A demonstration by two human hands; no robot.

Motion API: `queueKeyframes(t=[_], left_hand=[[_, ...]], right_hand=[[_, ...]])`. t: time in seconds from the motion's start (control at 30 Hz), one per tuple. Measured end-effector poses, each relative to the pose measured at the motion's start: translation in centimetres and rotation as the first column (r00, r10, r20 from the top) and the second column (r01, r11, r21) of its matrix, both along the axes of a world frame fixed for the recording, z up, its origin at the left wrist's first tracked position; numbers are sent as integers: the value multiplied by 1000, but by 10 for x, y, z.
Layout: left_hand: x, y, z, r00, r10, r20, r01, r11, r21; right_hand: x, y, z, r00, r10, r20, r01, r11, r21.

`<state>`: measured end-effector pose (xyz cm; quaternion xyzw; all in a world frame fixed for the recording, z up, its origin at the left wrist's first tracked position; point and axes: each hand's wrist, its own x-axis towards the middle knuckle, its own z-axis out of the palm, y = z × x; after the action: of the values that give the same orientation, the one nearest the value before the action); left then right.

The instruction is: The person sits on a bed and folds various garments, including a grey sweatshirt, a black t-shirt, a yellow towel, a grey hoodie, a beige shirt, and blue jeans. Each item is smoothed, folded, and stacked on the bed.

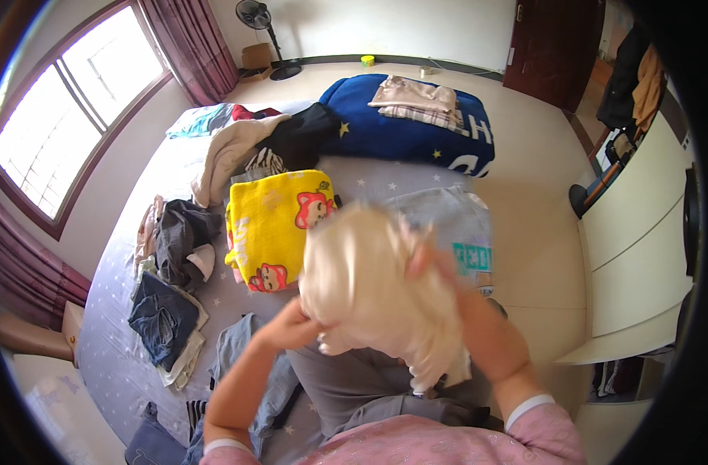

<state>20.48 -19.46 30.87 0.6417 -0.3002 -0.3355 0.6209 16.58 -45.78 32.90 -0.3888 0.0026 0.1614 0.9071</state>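
A cream-coloured garment (361, 271), satiny and gathered along its lower edge, hangs in front of me above my lap. My left hand (296, 325) is closed on its left side. On its upper right side my right hand (434, 263) grips the cloth, its fingers blurred by motion. The garment's exact kind cannot be made out. Just beyond my left hand lies a folded yellow blanket (272, 225) with pink cartoon figures. Partly behind the cream garment, a light grey-blue garment (439, 205) with green lettering is spread on the bed.
Dark jeans (164, 318), a dark grey garment (183, 240) and a beige one (230, 159) lie on the star-patterned bed (113, 294). At its far end, folded clothes (416, 101) rest on a navy blanket (408, 139). Light blue jeans (272, 395) lie beside my left leg.
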Motion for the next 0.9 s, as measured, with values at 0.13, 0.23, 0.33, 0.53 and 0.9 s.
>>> queueKeyframes(t=[0.13, 0.23, 0.33, 0.53, 0.9], left_hand=[[8, -37, 98, 940, 240, -243, -327, 839, -435], [13, -47, 115, 698, 228, -679, -604, 698, -386], [9, -37, 86, 947, 256, -196, -293, 936, -197], [6, -9, 104, 912, 186, -365, -297, 914, -278], [50, -55, 144, 735, 566, 373, -602, 798, -25]], right_hand=[[45, -37, 60, 982, -149, 113, 67, 843, 533], [31, -35, 56, 969, -40, 243, -105, 825, 555], [-4, -60, 11, 923, 52, 382, -132, 974, 186], [-8, -55, 66, 983, 159, 88, -145, 979, -144], [2, -87, 146, 905, -1, 425, 372, 486, -791]])
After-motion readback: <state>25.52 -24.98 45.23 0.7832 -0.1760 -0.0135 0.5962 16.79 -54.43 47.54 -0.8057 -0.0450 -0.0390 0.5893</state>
